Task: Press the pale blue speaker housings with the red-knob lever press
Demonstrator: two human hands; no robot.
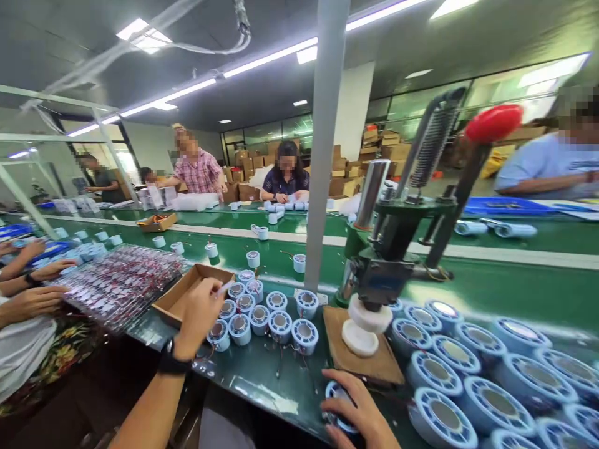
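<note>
My left hand point(202, 310), with a black band on its wrist, is closed in a pinch on a small white strip point(225, 287) beside an open cardboard box point(187, 288). Just right of it stands a group of light-blue round housings point(279, 324) with grey discs on top and thin wires. Near the table's front edge my right hand point(360, 411) has its fingers curled around another light-blue round housing point(337, 391), partly covered by the fingers. A hand press point(384, 274) with a red knob stands beyond my right hand, its white pad above a white round seat point(360, 338).
More blue housings point(486, 405) crowd the right side. A grey post point(322, 156) rises behind the group. At left, a co-worker's hands point(35, 302) are beside a stack of wired parts point(126, 280). Across the green conveyor point(397, 246), other people sit and stand.
</note>
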